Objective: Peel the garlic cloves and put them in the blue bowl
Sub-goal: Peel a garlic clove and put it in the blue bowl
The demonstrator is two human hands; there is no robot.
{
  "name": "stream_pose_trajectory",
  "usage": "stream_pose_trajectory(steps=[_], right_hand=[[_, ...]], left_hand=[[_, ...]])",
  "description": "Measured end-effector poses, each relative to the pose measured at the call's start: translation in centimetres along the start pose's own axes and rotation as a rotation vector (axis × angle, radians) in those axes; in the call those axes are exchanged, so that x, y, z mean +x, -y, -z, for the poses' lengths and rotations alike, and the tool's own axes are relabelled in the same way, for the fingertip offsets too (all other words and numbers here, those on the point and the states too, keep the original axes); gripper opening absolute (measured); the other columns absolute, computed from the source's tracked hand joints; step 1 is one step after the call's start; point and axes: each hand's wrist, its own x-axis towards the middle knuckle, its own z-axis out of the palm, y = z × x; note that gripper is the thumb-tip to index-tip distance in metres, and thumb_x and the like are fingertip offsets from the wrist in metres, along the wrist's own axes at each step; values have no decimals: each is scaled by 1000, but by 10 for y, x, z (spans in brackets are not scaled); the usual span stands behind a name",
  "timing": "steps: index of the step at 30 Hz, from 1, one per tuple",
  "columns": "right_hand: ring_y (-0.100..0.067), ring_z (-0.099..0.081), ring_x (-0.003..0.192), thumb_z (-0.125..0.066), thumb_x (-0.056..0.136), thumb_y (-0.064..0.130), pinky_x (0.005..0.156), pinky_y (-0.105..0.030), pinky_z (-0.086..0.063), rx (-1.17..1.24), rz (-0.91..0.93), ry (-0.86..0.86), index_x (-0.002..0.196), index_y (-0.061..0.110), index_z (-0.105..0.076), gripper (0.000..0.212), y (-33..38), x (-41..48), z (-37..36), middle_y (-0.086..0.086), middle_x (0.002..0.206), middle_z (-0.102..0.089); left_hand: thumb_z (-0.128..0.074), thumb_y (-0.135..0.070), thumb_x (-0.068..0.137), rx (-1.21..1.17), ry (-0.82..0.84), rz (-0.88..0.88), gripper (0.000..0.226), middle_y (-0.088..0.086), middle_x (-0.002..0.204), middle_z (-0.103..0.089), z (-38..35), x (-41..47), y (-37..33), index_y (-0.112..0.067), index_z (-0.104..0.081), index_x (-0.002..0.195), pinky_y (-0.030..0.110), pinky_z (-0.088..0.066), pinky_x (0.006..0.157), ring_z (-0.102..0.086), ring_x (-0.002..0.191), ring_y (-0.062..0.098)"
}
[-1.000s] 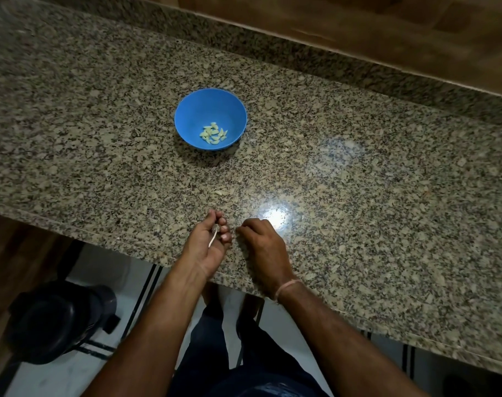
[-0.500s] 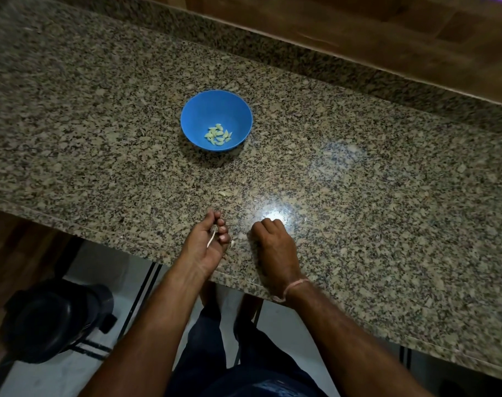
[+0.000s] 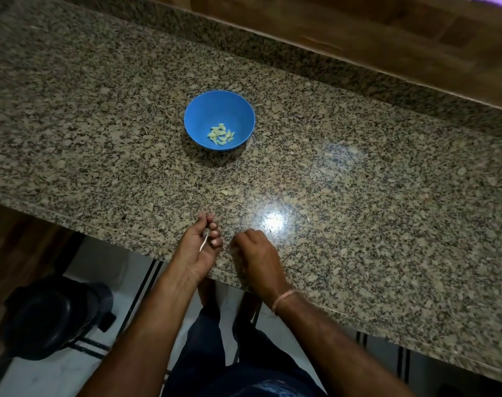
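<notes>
**Hands at the counter edge, bowl beyond**

Head view: I see the left hand [image 3: 199, 245] palm up at the granite counter's [image 3: 358, 196] near edge, fingers curled around a thin pale garlic skin [image 3: 204, 243]; the right hand [image 3: 254, 257] just beside it, knuckles up, fingers curled under; whether they pinch anything I cannot tell; the blue bowl [image 3: 204, 110] stands farther back, peeled garlic cloves [image 3: 221, 134] lying inside.

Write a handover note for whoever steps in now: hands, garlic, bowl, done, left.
Left hand: fingers curled round a thin pale strip, probably garlic skin.
Right hand: curled, knuckles up, at the counter edge; whether its grip holds anything is hidden.
Blue bowl: farther back on the counter, with a small pile of peeled cloves inside.
Left: no unpeeled cloves can be made out; check the right hand.
</notes>
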Motion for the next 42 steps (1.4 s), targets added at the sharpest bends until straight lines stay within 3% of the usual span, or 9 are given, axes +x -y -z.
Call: stream_pose_trajectory(steps=[3, 8, 14, 18, 20, 28, 34, 39, 42], right_hand=[[-21, -57, 85, -76, 90, 16, 63, -28, -39, -70, 55, 14, 111, 12, -68, 23, 0, 10, -1, -5, 98, -65], [-16, -49, 83, -78, 92, 24, 64, -26, -28, -150, 127, 30, 103, 15, -66, 18, -3, 17, 1, -1, 93, -60], [-17, -48, 85, -66, 98, 17, 65, -27, -32, -72, 94, 60, 102, 15, -65, 4, -5, 22, 7, -1, 94, -60], [-15, -57, 90, -69, 97, 13, 69, -13, -32, 26, 49, 112, 117, 13, -71, 20, -4, 16, 6, -3, 101, -67], [-19, -61, 89, -71, 95, 12, 71, -20, -40, 29, 46, 124, 120, 13, -72, 25, 1, 15, 2, -4, 100, -68], [-22, -54, 78, -72, 92, 16, 57, -29, -37, -118, 158, 106, 98, 11, -70, 8, 4, 14, -7, -4, 88, -58], [-19, -54, 76, -84, 80, 14, 54, -24, -36, -217, 230, 116, 97, 10, -62, 28, 6, 9, -11, -6, 89, -60], [-14, -42, 77, -61, 96, 4, 64, -19, -31, -122, -20, 89, 96, 13, -58, 9, 9, 18, 5, -3, 93, -58], [-11, -60, 72, -56, 100, 1, 61, -12, -44, 459, -403, 130, 89, 12, -64, 17, 19, 33, 9, -1, 86, -68]], left_hand=[[-45, -32, 110, 5, -6, -5, 30, -4, 66, -52, 3, 0, -2, -15, -55, 87, 16, -36, 42, -46, 50, 5], [-44, -31, 110, 2, -18, -2, 30, -4, 67, -52, 4, 0, -3, -15, -55, 87, 16, -36, 41, -46, 50, 5], [-46, -31, 110, 0, -16, 2, 30, -4, 69, -51, 4, 0, -2, -16, -55, 86, 16, -35, 41, -47, 49, 5], [-43, -30, 111, -14, -10, -9, 31, -5, 67, -52, 11, -1, -9, -17, -54, 85, 15, -35, 41, -47, 49, 4], [-43, -30, 110, -10, -17, -18, 31, -5, 66, -51, 12, -2, -10, -17, -54, 85, 15, -35, 41, -46, 48, 4], [-46, -31, 109, 14, -29, -38, 29, -4, 65, -53, 12, -3, -9, -15, -55, 87, 15, -36, 41, -48, 49, 4], [-46, -30, 110, 34, -36, -33, 30, -4, 66, -52, 9, -3, -4, -15, -56, 85, 16, -36, 41, -48, 48, 4], [-46, -35, 109, 10, -39, -24, 33, -4, 66, -53, 9, -4, -5, -16, -56, 85, 16, -37, 41, -48, 50, 5], [-43, -36, 110, -38, -38, -34, 34, -3, 66, -52, 13, -9, -8, -16, -53, 84, 16, -36, 40, -47, 50, 5]])
